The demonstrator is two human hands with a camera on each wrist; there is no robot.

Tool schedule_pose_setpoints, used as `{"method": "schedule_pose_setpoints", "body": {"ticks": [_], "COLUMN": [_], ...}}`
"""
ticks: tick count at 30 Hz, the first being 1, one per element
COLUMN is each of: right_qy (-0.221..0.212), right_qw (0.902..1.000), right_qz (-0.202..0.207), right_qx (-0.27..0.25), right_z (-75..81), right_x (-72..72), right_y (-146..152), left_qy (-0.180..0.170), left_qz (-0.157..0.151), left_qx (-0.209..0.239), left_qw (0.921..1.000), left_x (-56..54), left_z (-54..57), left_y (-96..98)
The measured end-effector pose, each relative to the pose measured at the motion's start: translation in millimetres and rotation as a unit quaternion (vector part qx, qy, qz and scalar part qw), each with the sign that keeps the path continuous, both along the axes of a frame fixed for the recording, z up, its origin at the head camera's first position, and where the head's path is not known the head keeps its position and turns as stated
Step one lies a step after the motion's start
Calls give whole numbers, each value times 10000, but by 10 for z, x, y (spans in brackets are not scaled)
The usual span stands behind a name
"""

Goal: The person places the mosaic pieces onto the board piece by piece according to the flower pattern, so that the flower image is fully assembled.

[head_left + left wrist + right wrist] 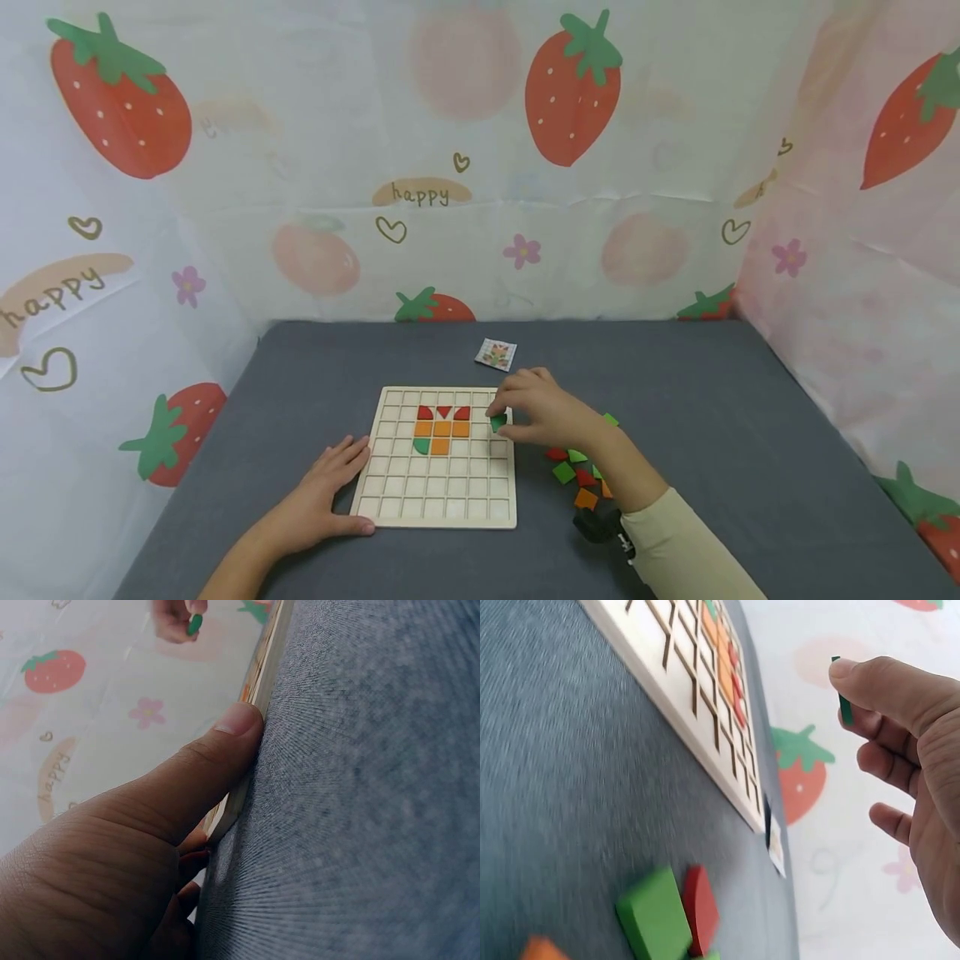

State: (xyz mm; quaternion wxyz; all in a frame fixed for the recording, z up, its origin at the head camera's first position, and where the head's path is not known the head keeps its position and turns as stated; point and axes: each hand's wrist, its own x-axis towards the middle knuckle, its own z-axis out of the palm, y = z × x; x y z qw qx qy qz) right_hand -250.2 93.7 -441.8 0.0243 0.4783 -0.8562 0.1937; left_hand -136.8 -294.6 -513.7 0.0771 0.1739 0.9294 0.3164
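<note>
Found pinched between thumb and fingertip of the right hand [536,408]: a dark green tile [498,423], held above the right-hand columns of the board [435,507], apart from its surface. Other fingers loosely bent. Seen edge-on from the right wrist as a thin strip, long axis nearly upright in that view and leaning slightly. Unable to tell its exact shape or pointing direction, with fingertips covering part.

Found the left hand [324,492] touching the board's left edge, fingers extended and slightly spread, thumb stretched to the near-left corner.

Recorded on the board: three red pieces [444,412] in a row, middle triangle aimed toward the near edge; nearer, three orange squares [442,429]; nearer again, a green quarter-round [422,447], curve toward the near-left corner, beside another orange square [439,447].

Noted right of the board: loose pieces [564,472]. Noted beyond its far edge: a small printed card [496,354].
</note>
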Motion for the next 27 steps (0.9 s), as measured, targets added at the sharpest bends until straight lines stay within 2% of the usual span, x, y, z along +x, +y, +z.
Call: {"method": "schedule_pose_setpoints", "body": {"ticks": [13, 27], "right_qy": [190, 269], "right_qw": [9992, 9980], "right_qz": [241, 134], "right_qx": [274, 564], "right_z": [-147, -293], "right_x": [-10, -28], "right_y": [-396, -619], "left_qy": [82, -19], "left_qz": [-32, 31], "left_qx": [91, 60], "left_qw": [9999, 10000], "left_x": [-3, -28], "left_z": [-23, -51], "left_y": [-1, -6]}}
